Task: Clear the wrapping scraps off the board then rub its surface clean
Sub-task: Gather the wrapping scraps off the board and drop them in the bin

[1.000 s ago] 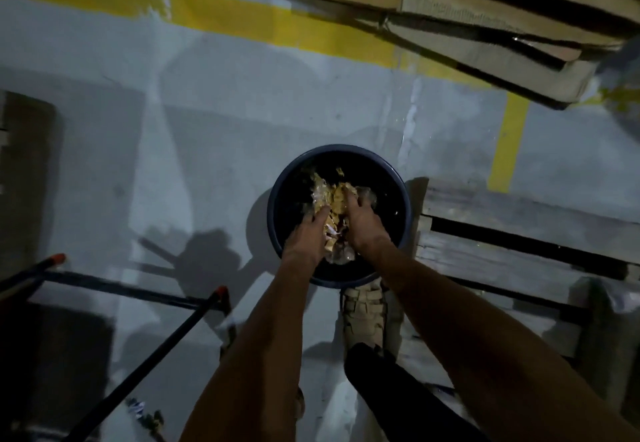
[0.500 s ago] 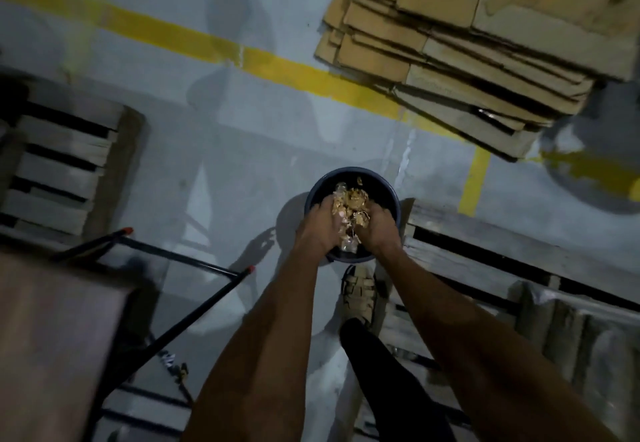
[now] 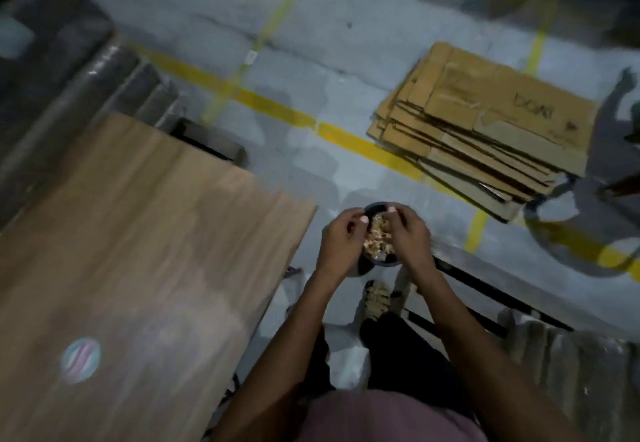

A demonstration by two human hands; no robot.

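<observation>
Grey concrete floor (image 3: 311, 60) with yellow lines. At 9 o'clock, the brown wood-grain board (image 3: 138, 233); at centre, both hands, left hand (image 3: 341, 239) and right hand (image 3: 408, 233), loosely curled and seemingly empty, above the scrap-filled dark round bin (image 3: 379, 261). Scrap disposal appears complete; rubbing the board clean likely follows.

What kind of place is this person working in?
Probably a warehouse or workshop floor: yellow painted lines cross grey concrete, flattened cardboard boxes lie stacked on it, and a wooden pallet sits at the right.

Board (image 3: 131, 233) – tan woodgrain; bucket (image 3: 375, 206) dark blue; scraps (image 3: 377, 239) golden; floor lines (image 3: 277, 109) yellow.
</observation>
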